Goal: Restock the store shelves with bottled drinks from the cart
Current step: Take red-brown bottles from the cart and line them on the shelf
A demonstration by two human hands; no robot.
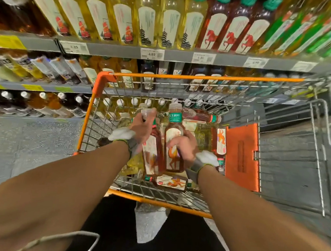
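Top-shelf tea bottles point(147, 15): caps cut off by the top edge. Price tags point(152, 54) mostly too smeary to read, esp. far right. Dark tea bottle point(152, 152) is blurred, label art unreadable, neck covered by the left hand point(140, 127). Right hand point(183, 144) covers mid-label on the second dark tea bottle point(174, 130). Loose bottles point(172, 182) in the cart point(204, 78) are partly hidden under both. 2nd cart point(318, 137) runs out of frame on the right.

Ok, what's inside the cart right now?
In the cart are brown tea bottles and yellow bottles. The left hand, right hand and the brown bottles they hold hide the middle.
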